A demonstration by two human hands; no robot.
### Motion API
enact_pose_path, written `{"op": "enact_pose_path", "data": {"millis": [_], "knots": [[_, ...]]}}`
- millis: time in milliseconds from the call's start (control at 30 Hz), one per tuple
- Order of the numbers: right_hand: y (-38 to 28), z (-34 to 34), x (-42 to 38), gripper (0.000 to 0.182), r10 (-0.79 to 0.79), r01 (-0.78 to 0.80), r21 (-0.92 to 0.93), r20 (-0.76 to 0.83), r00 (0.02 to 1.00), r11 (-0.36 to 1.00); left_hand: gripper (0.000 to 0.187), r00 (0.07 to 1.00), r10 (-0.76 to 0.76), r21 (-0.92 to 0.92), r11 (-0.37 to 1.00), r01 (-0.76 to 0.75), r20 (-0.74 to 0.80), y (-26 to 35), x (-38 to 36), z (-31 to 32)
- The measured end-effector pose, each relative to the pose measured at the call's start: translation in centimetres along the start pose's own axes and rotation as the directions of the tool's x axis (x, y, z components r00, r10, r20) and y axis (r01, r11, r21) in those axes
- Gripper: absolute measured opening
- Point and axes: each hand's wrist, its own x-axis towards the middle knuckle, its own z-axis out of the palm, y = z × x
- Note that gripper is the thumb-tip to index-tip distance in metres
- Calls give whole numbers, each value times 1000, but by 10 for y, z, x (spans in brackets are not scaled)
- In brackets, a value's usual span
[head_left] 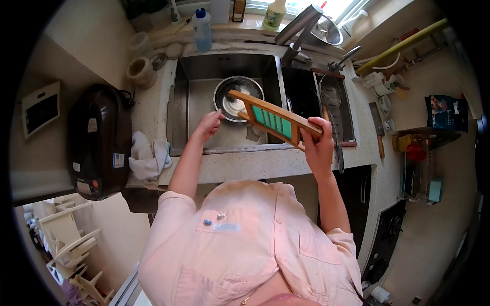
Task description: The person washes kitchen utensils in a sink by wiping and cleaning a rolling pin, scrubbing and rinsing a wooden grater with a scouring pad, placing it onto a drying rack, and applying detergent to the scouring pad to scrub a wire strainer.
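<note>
My right hand (317,138) is wrapped round the wide end of a wooden-framed grater (273,122) with a green slotted panel. The grater slants over the sink, its two narrow wooden ends pointing to the far left. Below it, a round metal bowl (221,94) sits in the large sink basin (199,76), partly hidden by the frame. My left hand (209,125) is closed by the bowl's near left edge. Whether its fingertips touch the rim or hold something small, I cannot make out.
A faucet (293,51) rises behind the sink. On the left stand a dark rice cooker (99,143) and a crumpled white cloth (148,157). A blue-capped bottle (202,33) is at the back. A knife (377,127) lies on the right counter.
</note>
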Motion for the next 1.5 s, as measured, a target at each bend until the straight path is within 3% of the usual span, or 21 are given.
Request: {"op": "enact_pose_path", "data": {"millis": [100, 167, 267, 333, 433, 533, 633, 667, 767, 867, 967, 1000, 1033, 1067, 1167, 1233, 1300, 1333, 1367, 1467, 1500], "knots": [[-38, -13, 15, 27, -349, 329, -227, -56, 935, 917, 29, 975, 222, 39, 975, -221, -17, 41, -30, 21], [-56, -7, 21, 28, -467, 500, 115, -229, 854, 858, 29, 926, 352, -72, 929, -363, -135, 60, -32, 14], [-28, 8, 23, 32, -534, 522, -110, -198, 822, 846, 27, 884, 332, 116, 943, -311, -330, 53, -21, -9], [0, 21, 26, 33, -101, 126, -202, 129, 986, 971, 26, 902, 269, 122, 963, -241, -338, 39, -24, -13], [-12, 21, 29, 34, -227, 250, -239, 117, 967, 938, 26, 914, 249, 94, 968, -231, -321, 33, -24, -18], [-56, 9, 29, 34, -411, 437, 110, -200, 890, 893, 26, 912, 246, 86, 969, -231, -329, 23, -32, -29], [-20, 32, 25, 32, -490, 497, 53, -101, 866, 866, 26, 910, 230, 113, 973, -202, -345, 18, -31, -30], [-4, 34, 20, 32, -293, 301, -179, 72, 954, 937, 25, 915, 216, 127, 975, -183, -340, 15, -31, -28], [17, 38, 12, 30, -77, 124, -228, 202, 976, 966, 24, 889, 310, 216, 945, -247, -338, 10, -21, -39], [-46, 16, 23, 30, -352, 361, -1, -230, 907, 932, 23, 851, 365, 235, 927, -293, -378, 10, -32, -37], [-36, 42, 25, 29, -466, 617, 263, -461, 756, 742, 22, 834, 399, 237, 914, -329, -382, 21, -29, -34], [-14, 30, 20, 29, -491, 475, -149, -103, 865, 867, 22, 834, 399, 233, 915, -330, -381, 18, -29, -32], [8, 32, 17, 28, -240, 266, -240, 131, 962, 934, 22, 855, 372, 219, 925, -310, -362, 13, -29, -30], [20, 36, 16, 28, 66, 59, -372, 316, 947, 926, 22, 876, 345, 215, 934, -286, -337, 8, -31, -29], [-33, 14, 24, 27, -381, 368, -199, -34, 924, 908, 22, 880, 362, 192, 930, -315, -308, 16, -22, -25], [-54, 11, 26, 27, -467, 515, 111, -294, 834, 850, 22, 881, 351, 212, 932, -295, -318, 10, -27, -28], [-47, 14, 28, 27, -549, 627, 140, -364, 753, 767, 23, 873, 338, 225, 936, -271, -352, 10, -25, -26], [-28, 18, 25, 27, -579, 621, 35, -325, 748, 783, 22, 883, 329, 222, 938, -266, -334, 10, -25, -24], [-13, 16, 24, 26, -499, 442, -373, -69, 864, 816, 22, 894, 316, 217, 942, -256, -319, 8, -28, -20], [41, 27, 7, 25, -83, 107, -367, 82, 993, 924, 22, 918, 311, 234, 938, -255, -246, 11, -28, -20], [37, 23, 14, 25, -33, 37, -273, 19, 999, 961, 22, 924, 305, 224, 941, -255, -231, 9, -29, -14]]}}
